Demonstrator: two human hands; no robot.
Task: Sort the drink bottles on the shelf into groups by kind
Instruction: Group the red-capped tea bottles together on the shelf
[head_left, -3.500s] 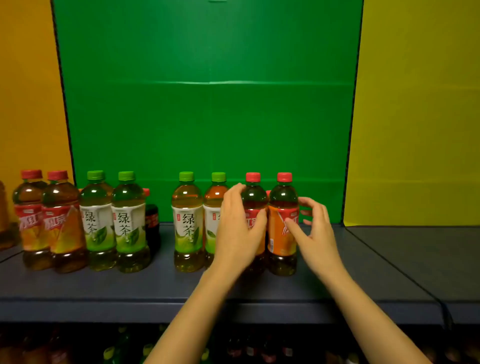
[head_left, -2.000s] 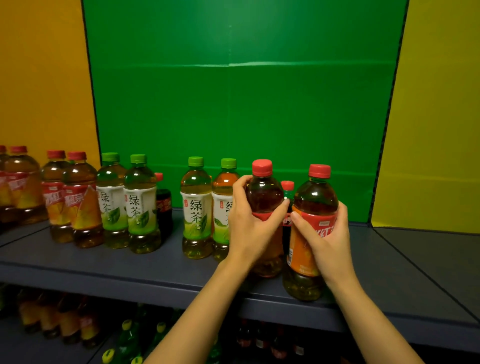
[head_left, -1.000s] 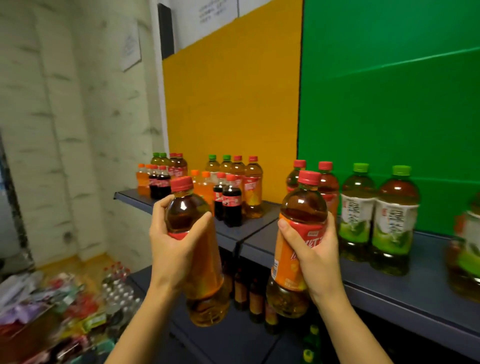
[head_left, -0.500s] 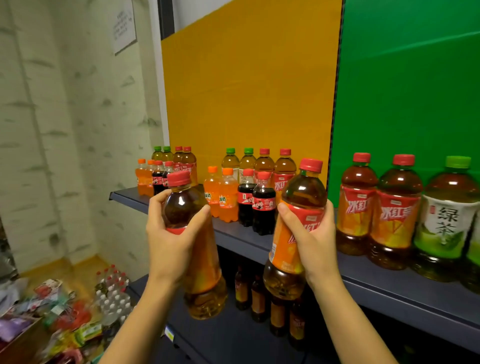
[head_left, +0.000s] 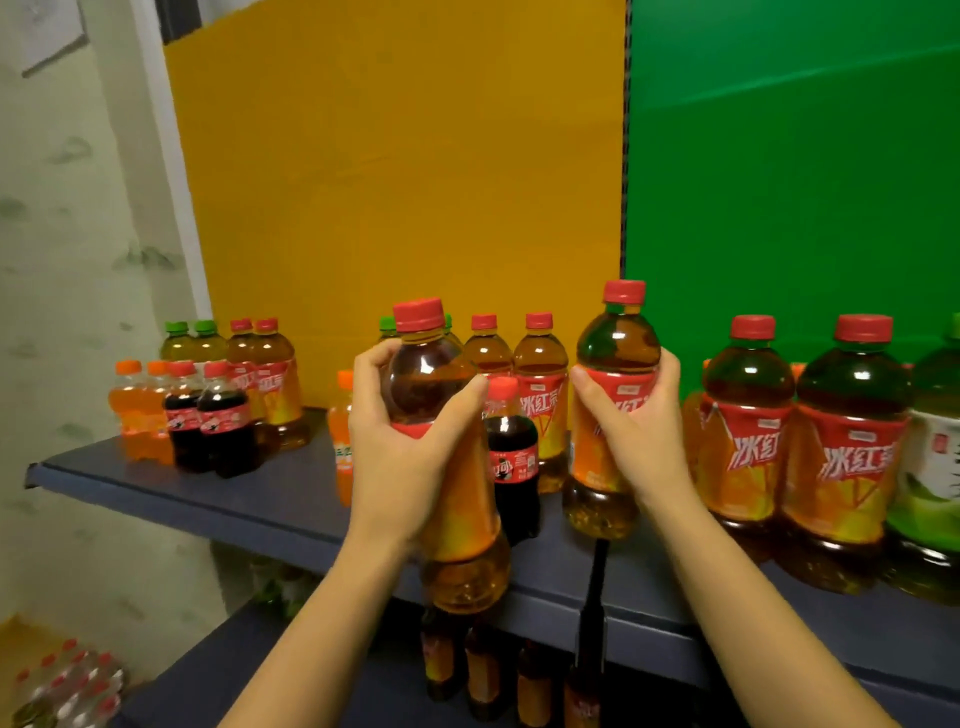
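Your left hand clasps one red-capped amber plastic tea bottle, your right hand a second tea bottle. Both are held near the front edge of the dark grey shelf, likely bound for the matching red-capped bottles standing on it.

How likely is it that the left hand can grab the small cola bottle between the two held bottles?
Unlikely as things stand: the left hand grips an iced tea bottle, which also partly covers the cola bottle.
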